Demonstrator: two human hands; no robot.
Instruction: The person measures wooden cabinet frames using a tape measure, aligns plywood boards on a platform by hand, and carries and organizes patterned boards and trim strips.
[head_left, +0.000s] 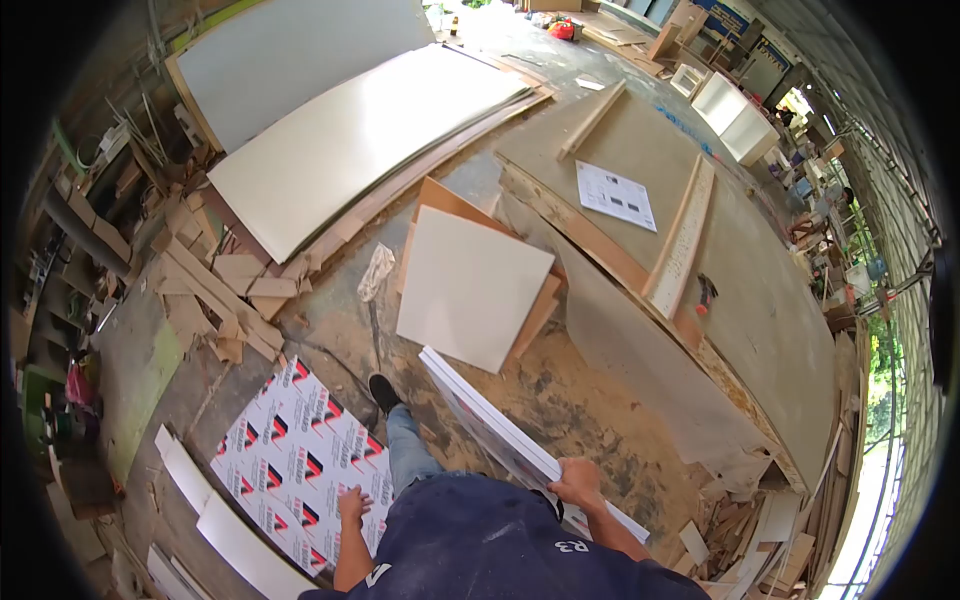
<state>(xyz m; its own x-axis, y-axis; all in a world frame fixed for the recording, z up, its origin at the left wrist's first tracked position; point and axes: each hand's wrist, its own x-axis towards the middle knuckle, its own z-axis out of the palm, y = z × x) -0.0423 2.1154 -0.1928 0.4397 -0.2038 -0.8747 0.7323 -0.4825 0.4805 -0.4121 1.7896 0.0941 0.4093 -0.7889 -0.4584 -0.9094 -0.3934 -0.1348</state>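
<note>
My right hand (578,482) is wrapped round the top edge of a long white panel (490,412), which stands on edge at my right side. The panel seems to be made of layers, and its lower part is partly hidden. My left hand (353,505) hangs free at my left, fingers apart, with nothing in it. Below and beside that hand lies a board covered with red and black printed film (300,455). Ahead of my foot, a square white panel (475,285) rests on brown sheets (445,195).
A large workbench (760,270) at the right carries a paper sheet (615,195), wood strips (683,235) and a hammer (706,293). Big white sheets (370,140) are stacked at the far left. Wood offcuts (220,290) litter the floor at left, more offcuts (775,540) at lower right.
</note>
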